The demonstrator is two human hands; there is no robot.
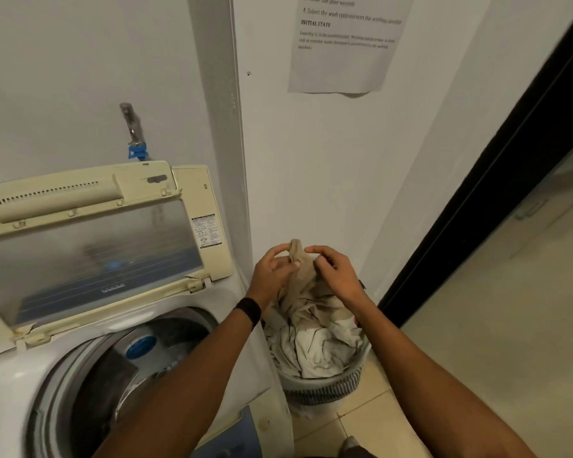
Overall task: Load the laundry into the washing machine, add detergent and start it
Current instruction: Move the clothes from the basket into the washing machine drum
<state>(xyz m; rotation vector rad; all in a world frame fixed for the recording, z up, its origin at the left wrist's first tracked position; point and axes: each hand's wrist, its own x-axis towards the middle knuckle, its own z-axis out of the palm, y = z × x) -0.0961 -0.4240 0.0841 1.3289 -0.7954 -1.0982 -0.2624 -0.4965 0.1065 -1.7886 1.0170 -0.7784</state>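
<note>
Beige garment (303,276) hung partway out of the laundry basket (328,390), its top end bunched btwn both hands, lower part trailing into the pile of pale clothes (311,345) that filled the basket. Basket sat on the tiled floor (477,358), tucked btwn the washing machine (10,401) side & the white wall (328,176); rim touching the machine or just beside it, couldn't tell which. Open floor lay only to the right, up to the dark door frame (510,173). Machine lid (90,246) stood raised & tilted back, drum (106,375) mouth open just left of the left forearm. Left hand (272,271), black wristband (249,310) on the wrist, pinched the garment w/ thumb & curled fingers. Right hand (336,274) gripped the same fold from the other side, fingers curled, knuckles up. Both arms reached fwd over the basket
</note>
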